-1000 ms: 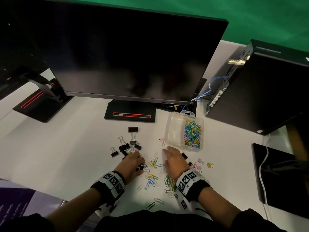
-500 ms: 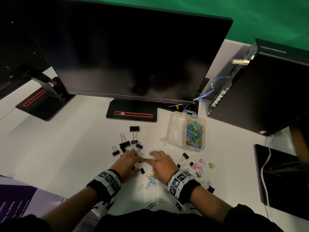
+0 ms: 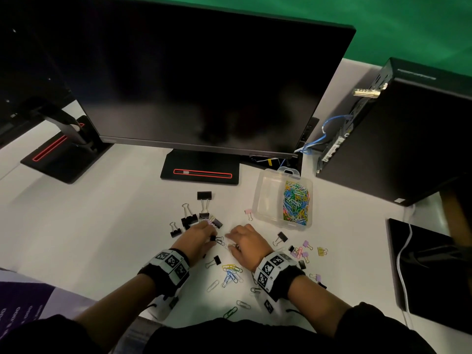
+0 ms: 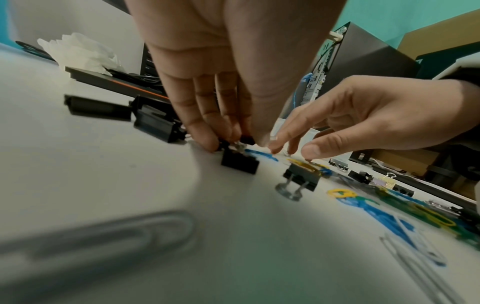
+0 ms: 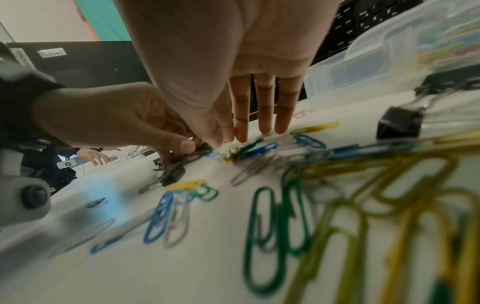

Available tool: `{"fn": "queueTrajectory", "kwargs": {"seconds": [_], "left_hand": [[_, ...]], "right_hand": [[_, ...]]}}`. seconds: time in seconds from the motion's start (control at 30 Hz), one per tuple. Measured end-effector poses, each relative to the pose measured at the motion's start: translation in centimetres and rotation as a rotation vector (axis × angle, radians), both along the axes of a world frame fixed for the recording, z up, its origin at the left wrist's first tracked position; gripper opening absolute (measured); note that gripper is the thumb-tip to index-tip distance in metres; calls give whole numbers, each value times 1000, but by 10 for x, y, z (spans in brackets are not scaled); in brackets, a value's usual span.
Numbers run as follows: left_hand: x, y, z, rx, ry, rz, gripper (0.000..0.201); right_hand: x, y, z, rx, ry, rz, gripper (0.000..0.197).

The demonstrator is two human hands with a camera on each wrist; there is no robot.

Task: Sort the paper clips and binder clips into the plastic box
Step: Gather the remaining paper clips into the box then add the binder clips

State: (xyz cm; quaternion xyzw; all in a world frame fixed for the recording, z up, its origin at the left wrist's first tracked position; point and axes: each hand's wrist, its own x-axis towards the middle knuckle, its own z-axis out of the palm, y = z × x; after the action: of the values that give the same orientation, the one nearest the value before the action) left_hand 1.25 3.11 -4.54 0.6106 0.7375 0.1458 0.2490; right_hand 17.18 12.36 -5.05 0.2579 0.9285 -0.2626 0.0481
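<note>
- Nearest, thin wire paper clips [image 3: 231, 273] in blue, yellow, green and white lie loose on the matte white desk [image 3: 89, 226].
- The left hand [image 3: 196, 240] pinches a small black binder clip [image 4: 240, 162] by its wire handle, fingertips [image 4: 207, 142] bunched together.
- The right hand [image 3: 246, 242] rests with straight, slightly spread fingers [image 5: 265, 121] pressing a tangle of clips.
- Boxy black binder clips [image 3: 190, 219] cluster past the left hand; small pastel ones [image 3: 305, 250] lie to the right.
- Farther, the clear plastic box [image 3: 268, 200] holds a heap of coloured paper clips in its right compartment.
- Beyond stand a glossy black monitor [image 3: 204, 85], a computer tower [image 3: 408, 136] and a green wall [image 3: 383, 29].
</note>
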Motion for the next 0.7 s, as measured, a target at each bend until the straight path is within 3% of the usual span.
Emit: {"fn": "queueTrajectory", "kwargs": {"seconds": [0.17,0.33,0.47,0.6,0.7], "left_hand": [[-10,-9,2,70,-33,110,19],[-19,-16,-1,25,44,98,20],[-12,-17,2,56,-19,121,29],[2,-20,8,-68,-79,-73,37],[9,-21,5,-155,-30,-191,37]], "right_hand": [[2,4,1,19,23,79,39],[13,-2,-4,44,70,159,36],[36,3,-4,13,79,154,32],[50,11,4,-74,41,50,33],[47,19,7,-67,44,-59,37]]}}
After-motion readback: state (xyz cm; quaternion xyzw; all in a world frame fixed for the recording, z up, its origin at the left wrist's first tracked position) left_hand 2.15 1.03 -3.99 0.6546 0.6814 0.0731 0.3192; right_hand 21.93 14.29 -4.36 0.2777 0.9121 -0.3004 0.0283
